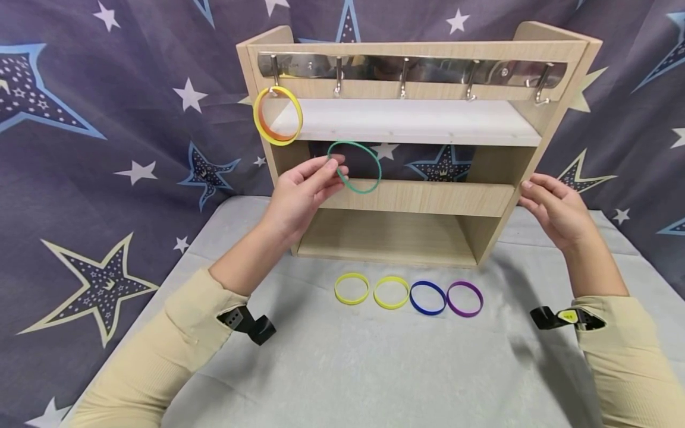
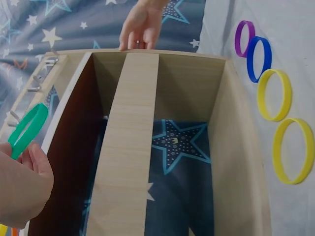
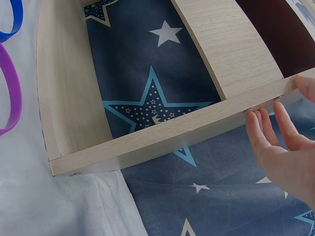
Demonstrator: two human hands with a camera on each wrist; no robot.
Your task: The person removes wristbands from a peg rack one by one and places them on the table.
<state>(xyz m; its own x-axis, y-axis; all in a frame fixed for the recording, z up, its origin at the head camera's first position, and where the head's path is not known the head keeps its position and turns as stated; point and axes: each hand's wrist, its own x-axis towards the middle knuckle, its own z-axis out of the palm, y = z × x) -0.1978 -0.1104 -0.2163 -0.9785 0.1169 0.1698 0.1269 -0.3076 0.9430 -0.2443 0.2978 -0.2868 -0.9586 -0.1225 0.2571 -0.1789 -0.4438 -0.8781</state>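
Observation:
My left hand [image 1: 305, 193] pinches a thin green silicone wristband [image 1: 350, 191] between thumb and fingers, in front of the wooden rack [image 1: 417, 199] and below its hooks. In the left wrist view the green wristband [image 2: 30, 129] stands up from the fingertips. My right hand [image 1: 559, 211] touches the rack's right side panel, thumb at the front edge and fairly straight fingers [image 3: 258, 130] against the outer face. A yellow wristband [image 1: 297, 102] and an orange wristband [image 1: 262, 119] hang together on the leftmost hook [image 1: 275, 71].
On the grey cloth [image 1: 374, 368] before the rack lie two yellow wristbands [image 1: 351, 302] side by side, then a blue wristband [image 1: 428, 312] and a purple wristband [image 1: 464, 315]. A metal strip [image 1: 369, 64] with several hooks spans the rack's top. A star-patterned curtain [image 1: 144, 119] stands behind.

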